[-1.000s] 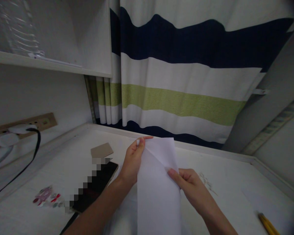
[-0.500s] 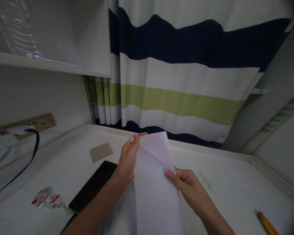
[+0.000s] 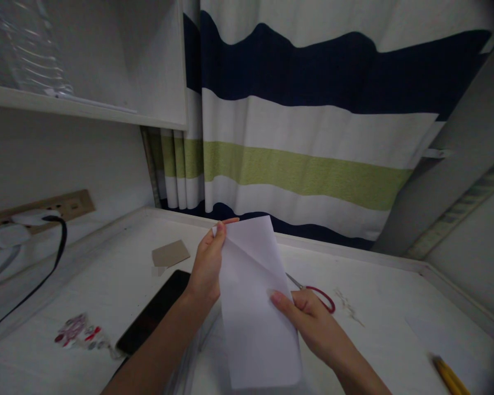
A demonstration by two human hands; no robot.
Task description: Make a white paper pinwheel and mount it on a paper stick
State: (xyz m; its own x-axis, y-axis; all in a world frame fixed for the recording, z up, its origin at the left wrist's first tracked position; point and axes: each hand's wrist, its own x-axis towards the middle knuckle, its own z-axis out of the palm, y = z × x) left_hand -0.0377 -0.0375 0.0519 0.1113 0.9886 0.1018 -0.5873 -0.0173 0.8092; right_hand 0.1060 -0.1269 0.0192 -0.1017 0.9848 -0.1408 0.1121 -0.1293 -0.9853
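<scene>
Paper [image 3: 255, 329] held between both hands above the desk [image 3: 379, 296].
The left hand [image 3: 208, 266] pinches its far left corner; the right hand [image 3: 313, 318], nearer the body, grips the right edge, thumb on top. So the paper lies right of the left hand and left of the right; its long axis runs away from the body, far end leaning slightly left.

The paper [image 3: 255, 329] is white, scissor handles [image 3: 332, 302] red, phone [image 3: 156, 311] black, and curtain [image 3: 304, 131] striped navy, white and green.
</scene>
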